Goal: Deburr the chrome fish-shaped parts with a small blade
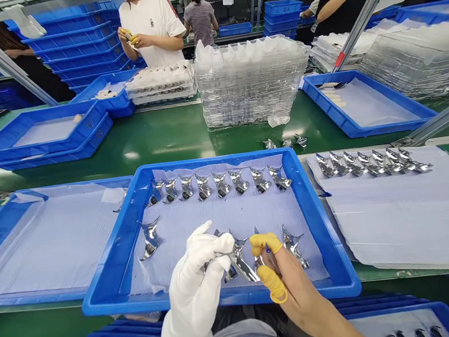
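Left hand (192,296) in white glove, right hand (299,290) in yellow finger cots, both pinching chrome winged part (237,261) above blue tray (127,255); covers probably keep prints off. More chrome parts (221,184) spaced in rows on liner sheet (214,218), likely against scratches.

Head-worn view, forward and down at the hands (193,285) (299,295)

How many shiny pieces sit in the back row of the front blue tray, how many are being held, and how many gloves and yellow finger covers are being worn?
Chrome pieces in the back row of the blue tray: 8
Chrome piece being held: 1
White glove: 1
Yellow finger cots: 2
Total: 12
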Tool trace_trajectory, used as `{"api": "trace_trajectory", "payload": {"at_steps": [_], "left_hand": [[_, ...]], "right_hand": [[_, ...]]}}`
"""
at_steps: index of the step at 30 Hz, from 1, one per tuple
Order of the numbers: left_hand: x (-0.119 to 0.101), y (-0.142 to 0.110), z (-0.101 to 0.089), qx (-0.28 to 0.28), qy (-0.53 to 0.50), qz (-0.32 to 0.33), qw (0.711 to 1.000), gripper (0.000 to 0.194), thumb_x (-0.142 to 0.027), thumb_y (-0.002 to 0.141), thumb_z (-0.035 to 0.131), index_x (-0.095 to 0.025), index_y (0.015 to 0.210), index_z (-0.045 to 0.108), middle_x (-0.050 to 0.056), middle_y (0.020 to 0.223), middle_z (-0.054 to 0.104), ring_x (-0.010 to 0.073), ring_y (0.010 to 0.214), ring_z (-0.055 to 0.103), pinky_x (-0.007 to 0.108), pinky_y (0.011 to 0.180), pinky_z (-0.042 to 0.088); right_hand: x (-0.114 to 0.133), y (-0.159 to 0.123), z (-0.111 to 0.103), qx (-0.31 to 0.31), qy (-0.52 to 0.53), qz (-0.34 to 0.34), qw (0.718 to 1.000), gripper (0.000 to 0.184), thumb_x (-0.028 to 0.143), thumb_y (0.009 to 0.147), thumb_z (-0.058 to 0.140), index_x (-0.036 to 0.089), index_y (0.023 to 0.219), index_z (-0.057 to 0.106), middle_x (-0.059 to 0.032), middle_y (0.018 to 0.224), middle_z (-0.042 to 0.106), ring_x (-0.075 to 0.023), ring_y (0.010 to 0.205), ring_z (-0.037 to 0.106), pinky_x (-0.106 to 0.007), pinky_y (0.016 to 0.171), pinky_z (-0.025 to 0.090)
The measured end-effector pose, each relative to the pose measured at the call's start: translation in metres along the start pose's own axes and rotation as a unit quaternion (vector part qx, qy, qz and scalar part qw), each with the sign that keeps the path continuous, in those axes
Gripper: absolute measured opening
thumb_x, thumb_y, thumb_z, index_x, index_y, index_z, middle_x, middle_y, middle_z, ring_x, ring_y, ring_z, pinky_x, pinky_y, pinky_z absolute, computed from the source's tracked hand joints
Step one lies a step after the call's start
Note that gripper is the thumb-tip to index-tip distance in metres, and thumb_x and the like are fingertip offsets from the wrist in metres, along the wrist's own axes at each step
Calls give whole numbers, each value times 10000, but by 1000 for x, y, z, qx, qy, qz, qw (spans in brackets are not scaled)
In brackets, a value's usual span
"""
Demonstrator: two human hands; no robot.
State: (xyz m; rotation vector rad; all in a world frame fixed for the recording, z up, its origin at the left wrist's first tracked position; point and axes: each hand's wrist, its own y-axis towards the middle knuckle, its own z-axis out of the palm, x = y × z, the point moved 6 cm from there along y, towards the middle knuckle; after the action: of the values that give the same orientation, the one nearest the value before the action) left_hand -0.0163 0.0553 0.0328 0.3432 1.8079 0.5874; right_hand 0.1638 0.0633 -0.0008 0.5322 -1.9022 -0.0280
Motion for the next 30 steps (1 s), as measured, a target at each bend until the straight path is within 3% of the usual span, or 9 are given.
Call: {"api": "trace_trajectory", "payload": {"at_steps": [2, 4, 9, 14, 17, 24, 30], "left_hand": [[-1, 1, -1, 3, 17, 24, 1000, 329, -71, 985, 608, -266, 1230, 709, -29, 1022, 776, 145, 1019, 706, 421, 1215, 411], [-2, 2, -2, 0, 29, 41, 999, 321, -68, 982, 613, -250, 1230, 707, -19, 1033, 768, 145, 1012, 693, 415, 1203, 418], [-5, 4, -2, -5, 41, 75, 996, 300, -72, 998, 598, -232, 1233, 692, -22, 1030, 770, 132, 972, 687, 399, 1196, 426], [-7, 5, 0, -8, 42, 75, 996, 266, -106, 1014, 595, -229, 1227, 698, -19, 1007, 760, 129, 938, 677, 431, 1211, 418], [-7, 3, 1, -19, 45, 72, 996, 268, -123, 1014, 611, -237, 1238, 702, -16, 1024, 767, 129, 940, 681, 437, 1215, 411], [-5, 0, 2, -41, 55, 57, 996, 291, -143, 1010, 620, -293, 1239, 718, -26, 936, 786, 154, 879, 716, 543, 1185, 440], [4, 0, 2, -68, -6, -33, 997, 233, -179, 982, 677, -320, 1152, 753, -32, 1009, 822, 169, 913, 768, 530, 1161, 484]], "right_hand": [[7, 0, -7, 28, 22, -8, 999, 323, 181, 1082, 414, 270, 1352, 567, -58, 1093, 672, -192, 957, 673, -296, 864, 569], [14, -1, -11, 48, 46, -25, 998, 356, 158, 1083, 402, 295, 1346, 599, -51, 1130, 688, -195, 1066, 660, -300, 957, 534], [21, 1, -10, 46, 66, -51, 995, 323, 210, 1107, 433, 282, 1340, 644, -25, 906, 656, -177, 774, 578, -269, 726, 503], [30, 4, -6, 37, 23, -95, 995, 265, 206, 1110, 435, 219, 1194, 686, 4, 743, 534, -180, 684, 453, -283, 616, 390], [31, 2, -6, 42, 23, -104, 993, 256, 180, 1102, 435, 206, 1162, 682, 8, 730, 525, -178, 673, 430, -289, 604, 364], [30, 5, -4, 43, 8, -105, 994, 329, 214, 1114, 399, 218, 1291, 677, 1, 720, 531, -188, 672, 447, -293, 581, 381], [22, 8, -3, -13, 83, -63, 994, 361, 257, 1120, 411, 251, 1348, 690, -11, 771, 590, -166, 665, 518, -270, 592, 477]]}}
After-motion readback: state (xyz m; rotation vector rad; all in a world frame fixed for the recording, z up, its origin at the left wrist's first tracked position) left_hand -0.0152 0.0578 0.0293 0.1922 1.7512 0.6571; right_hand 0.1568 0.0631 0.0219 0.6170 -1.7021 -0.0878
